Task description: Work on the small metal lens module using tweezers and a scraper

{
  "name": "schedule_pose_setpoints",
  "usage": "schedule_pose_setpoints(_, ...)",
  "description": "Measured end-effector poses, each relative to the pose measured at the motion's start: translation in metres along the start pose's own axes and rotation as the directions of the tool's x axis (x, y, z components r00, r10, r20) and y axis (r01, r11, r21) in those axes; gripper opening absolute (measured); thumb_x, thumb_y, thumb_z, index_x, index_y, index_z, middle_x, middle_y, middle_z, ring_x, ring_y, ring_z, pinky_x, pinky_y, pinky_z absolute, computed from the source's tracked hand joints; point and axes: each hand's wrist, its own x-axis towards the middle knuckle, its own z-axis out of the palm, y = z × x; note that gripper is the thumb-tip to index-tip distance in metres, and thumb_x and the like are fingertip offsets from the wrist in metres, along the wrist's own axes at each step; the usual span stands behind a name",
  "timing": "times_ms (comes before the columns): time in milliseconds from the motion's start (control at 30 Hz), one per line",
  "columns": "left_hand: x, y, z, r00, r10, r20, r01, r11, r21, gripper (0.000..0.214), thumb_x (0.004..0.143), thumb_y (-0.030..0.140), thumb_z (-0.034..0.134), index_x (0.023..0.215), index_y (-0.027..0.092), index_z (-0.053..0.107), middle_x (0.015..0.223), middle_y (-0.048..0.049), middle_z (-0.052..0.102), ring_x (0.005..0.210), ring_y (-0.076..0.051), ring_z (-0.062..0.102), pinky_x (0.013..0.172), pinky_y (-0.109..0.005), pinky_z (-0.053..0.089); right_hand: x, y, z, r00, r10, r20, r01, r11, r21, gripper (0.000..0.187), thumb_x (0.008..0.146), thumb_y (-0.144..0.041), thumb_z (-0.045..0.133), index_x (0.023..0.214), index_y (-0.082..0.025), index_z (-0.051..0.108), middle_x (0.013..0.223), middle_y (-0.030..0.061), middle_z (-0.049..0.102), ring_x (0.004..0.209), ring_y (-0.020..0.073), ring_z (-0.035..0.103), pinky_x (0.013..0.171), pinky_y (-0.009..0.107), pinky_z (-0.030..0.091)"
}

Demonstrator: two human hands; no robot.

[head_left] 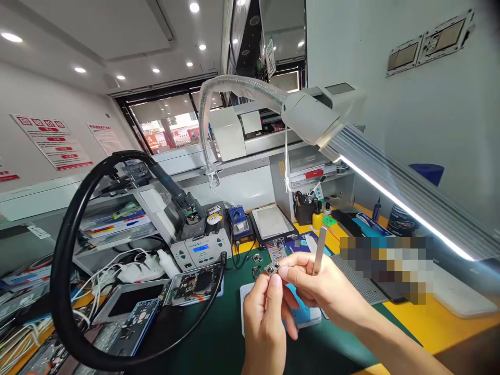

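Note:
Between my two hands is a small phone camera module (272,267) with dark round lenses. My left hand (265,317) pinches it between thumb and forefinger. The fingertips of my right hand (312,278) are at the module's right side, and the same hand grips metal tweezers (321,249) that point upward. Below my hands lies a blue and white flat item (302,307) on the green mat (211,349), partly hidden by my fingers. Two more small camera-like parts (257,265) rest on the mat just beyond.
A hot air station (201,255) stands at the back left, its thick black hose (58,250) looping along the left. Opened phones and a tablet (193,286) lie to the left. A lit lamp (402,195) hangs over the right side. A blue soldering unit (241,225) stands behind.

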Motion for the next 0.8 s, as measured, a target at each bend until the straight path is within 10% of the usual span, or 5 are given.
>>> schedule_pose_setpoints(400,0.024,0.057,-0.040,0.947,0.050,0.316,-0.086,0.991,0.103,0.036,0.096,0.043,0.057,0.069,0.019,0.059,0.054,0.0010,0.058,0.051,-0.015,0.056,0.061,-0.028,0.043,0.005,-0.033,-0.016,0.981,0.102,0.164,-0.096,0.994,-0.046,0.033,0.103,-0.031,0.066,0.073,-0.018,0.059,0.053,-0.0142,0.039,0.036,0.0034,0.026,0.034,0.017,0.026)
schedule_pose_setpoints(800,0.040,0.029,-0.054,0.905,-0.165,0.392,0.223,0.969,-0.107,0.042,0.093,0.045,0.067,0.078,0.007,0.077,0.062,-0.0100,0.073,0.040,-0.014,0.061,0.040,-0.022,0.048,0.041,-0.022,-0.023,0.953,0.163,0.254,-0.133,0.982,-0.133,0.028,0.102,-0.031,0.067,0.079,-0.017,0.062,0.059,-0.0121,0.049,0.036,0.0026,0.034,0.032,0.015,0.029)
